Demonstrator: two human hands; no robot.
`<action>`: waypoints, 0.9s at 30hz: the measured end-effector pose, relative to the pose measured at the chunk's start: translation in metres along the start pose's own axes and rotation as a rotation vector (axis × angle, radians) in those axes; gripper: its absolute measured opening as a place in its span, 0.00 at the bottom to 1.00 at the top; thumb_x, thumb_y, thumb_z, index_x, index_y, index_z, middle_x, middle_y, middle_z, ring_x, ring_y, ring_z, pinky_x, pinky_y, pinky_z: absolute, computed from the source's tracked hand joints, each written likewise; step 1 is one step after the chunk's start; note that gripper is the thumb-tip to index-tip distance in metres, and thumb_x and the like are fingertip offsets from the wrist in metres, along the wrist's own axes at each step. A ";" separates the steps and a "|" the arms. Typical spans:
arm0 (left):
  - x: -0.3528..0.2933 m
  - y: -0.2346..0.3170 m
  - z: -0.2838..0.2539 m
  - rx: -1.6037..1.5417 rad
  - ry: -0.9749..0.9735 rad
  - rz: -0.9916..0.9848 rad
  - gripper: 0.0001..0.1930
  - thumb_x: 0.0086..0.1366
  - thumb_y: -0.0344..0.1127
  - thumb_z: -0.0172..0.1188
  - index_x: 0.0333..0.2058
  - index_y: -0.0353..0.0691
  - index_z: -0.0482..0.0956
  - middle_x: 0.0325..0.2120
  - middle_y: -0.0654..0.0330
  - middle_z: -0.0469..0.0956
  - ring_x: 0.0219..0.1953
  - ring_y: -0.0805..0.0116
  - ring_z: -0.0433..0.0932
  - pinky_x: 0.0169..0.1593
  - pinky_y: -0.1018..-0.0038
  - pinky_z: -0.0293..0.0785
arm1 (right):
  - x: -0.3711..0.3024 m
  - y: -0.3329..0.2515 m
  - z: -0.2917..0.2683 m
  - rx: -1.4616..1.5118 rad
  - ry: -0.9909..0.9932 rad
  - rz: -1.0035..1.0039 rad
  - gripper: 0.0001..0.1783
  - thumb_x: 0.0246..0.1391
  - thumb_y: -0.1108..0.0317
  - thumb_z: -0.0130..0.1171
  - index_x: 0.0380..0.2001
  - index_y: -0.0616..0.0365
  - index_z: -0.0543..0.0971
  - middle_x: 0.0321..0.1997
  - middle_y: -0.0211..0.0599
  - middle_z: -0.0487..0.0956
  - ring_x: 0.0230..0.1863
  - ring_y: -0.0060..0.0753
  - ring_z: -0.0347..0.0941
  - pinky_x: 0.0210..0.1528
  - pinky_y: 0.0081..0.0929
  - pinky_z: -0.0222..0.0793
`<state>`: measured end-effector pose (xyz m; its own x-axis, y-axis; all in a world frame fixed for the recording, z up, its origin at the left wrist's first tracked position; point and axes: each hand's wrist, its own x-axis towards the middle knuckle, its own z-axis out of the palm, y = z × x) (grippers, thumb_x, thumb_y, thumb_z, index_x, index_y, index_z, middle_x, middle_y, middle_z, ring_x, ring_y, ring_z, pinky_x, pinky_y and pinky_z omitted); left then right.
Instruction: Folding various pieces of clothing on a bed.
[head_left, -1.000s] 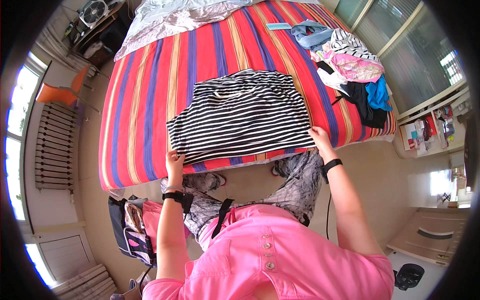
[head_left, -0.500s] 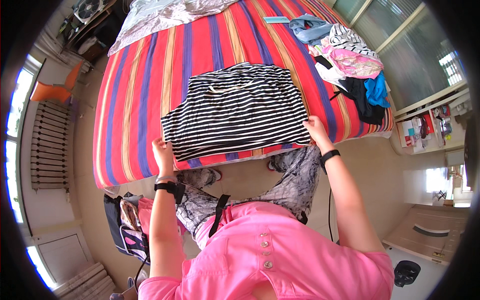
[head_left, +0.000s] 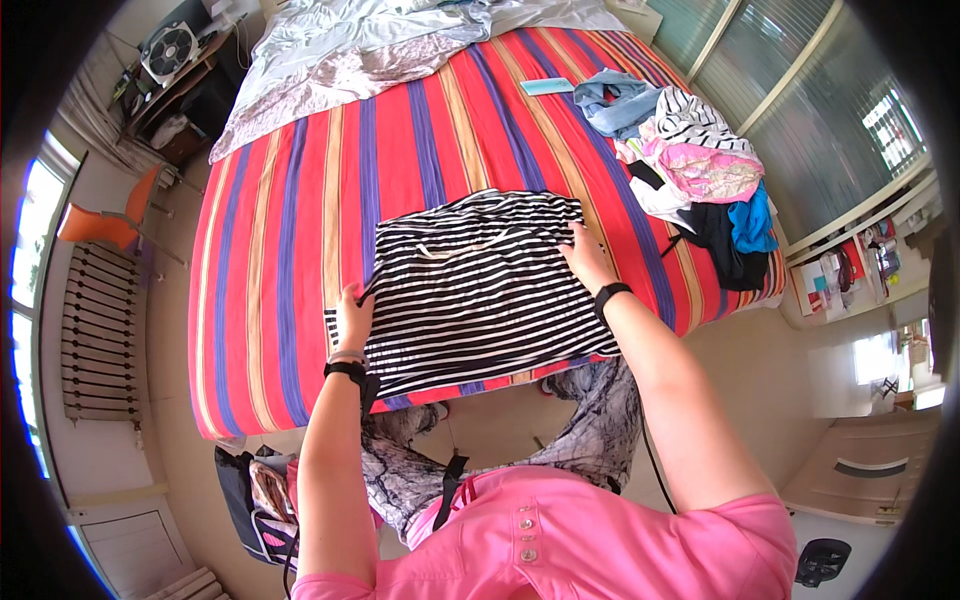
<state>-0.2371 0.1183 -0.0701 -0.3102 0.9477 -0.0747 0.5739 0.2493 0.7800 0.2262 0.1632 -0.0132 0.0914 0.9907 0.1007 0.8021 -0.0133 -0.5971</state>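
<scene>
The shirt point(head_left: 480, 310) lay spread near the front edge of the bed point(head_left: 230, 340), about midway across, with its neckline point(head_left: 435, 254) toward the bed's far end. Its thin, draping cloth looked light and soft, with too little stiffness to keep a shape, so it seemed likely to slump or crease if lifted at one point; nothing about it looked fragile or notably slippery. Opposite side edges seemed the best places to hold, keeping the cloth taut between.

The left hand point(head_left: 354, 317), nearly closed, pinched a raised bit of shirt toward the bed's left. The right hand point(head_left: 588, 260), partly curled, touched the edge toward the bed's right; whether it gripped cloth could not be told.

Wide room lay toward the bed's left edge, and more toward its far end, up to the sheet point(head_left: 355, 65). On the bed's right, the pile point(head_left: 700, 165) left a narrower strip beside the shirt.
</scene>
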 end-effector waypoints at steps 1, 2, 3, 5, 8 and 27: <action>-0.011 0.016 -0.007 -0.043 -0.004 0.040 0.12 0.57 0.31 0.61 0.40 0.34 0.77 0.32 0.54 0.75 0.32 0.66 0.75 0.37 0.72 0.73 | -0.006 -0.002 -0.010 0.031 -0.013 -0.002 0.21 0.51 0.68 0.59 0.50 0.60 0.72 0.47 0.52 0.75 0.49 0.51 0.72 0.51 0.39 0.67; -0.013 0.012 -0.012 -0.122 0.045 0.074 0.10 0.58 0.30 0.60 0.38 0.34 0.77 0.29 0.57 0.75 0.30 0.68 0.75 0.34 0.74 0.73 | -0.003 0.002 -0.010 0.132 -0.023 -0.014 0.12 0.50 0.69 0.59 0.39 0.59 0.78 0.40 0.48 0.78 0.45 0.50 0.73 0.48 0.37 0.68; -0.015 0.009 -0.017 -0.201 0.096 0.107 0.07 0.58 0.29 0.60 0.35 0.34 0.78 0.25 0.59 0.76 0.29 0.70 0.75 0.31 0.76 0.72 | -0.004 0.008 -0.007 0.142 0.094 -0.160 0.08 0.52 0.69 0.58 0.35 0.60 0.79 0.32 0.44 0.79 0.35 0.42 0.77 0.39 0.34 0.71; -0.022 0.039 -0.026 -0.473 0.065 -0.066 0.04 0.65 0.30 0.54 0.35 0.37 0.74 0.22 0.63 0.75 0.21 0.76 0.74 0.25 0.80 0.71 | -0.012 0.006 -0.029 0.423 0.030 0.123 0.08 0.54 0.70 0.57 0.36 0.61 0.78 0.29 0.37 0.77 0.27 0.29 0.76 0.29 0.26 0.71; -0.019 0.083 -0.042 -0.631 0.115 -0.012 0.04 0.67 0.30 0.50 0.36 0.36 0.70 0.23 0.62 0.74 0.21 0.76 0.75 0.25 0.80 0.71 | -0.005 0.000 -0.055 0.661 0.127 0.101 0.07 0.57 0.71 0.54 0.37 0.63 0.75 0.27 0.30 0.76 0.22 0.17 0.71 0.23 0.16 0.68; -0.129 0.017 -0.023 -0.573 0.323 -0.270 0.13 0.62 0.33 0.58 0.42 0.34 0.68 0.28 0.59 0.74 0.23 0.76 0.73 0.25 0.82 0.70 | -0.126 0.118 -0.046 0.143 0.058 0.332 0.22 0.52 0.53 0.61 0.34 0.66 0.74 0.29 0.40 0.78 0.30 0.34 0.75 0.35 0.28 0.71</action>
<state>-0.2048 -0.0044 -0.0331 -0.6456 0.7389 -0.1929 -0.0162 0.2392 0.9708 0.3365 0.0306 -0.0593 0.3696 0.9262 -0.0746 0.6329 -0.3097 -0.7096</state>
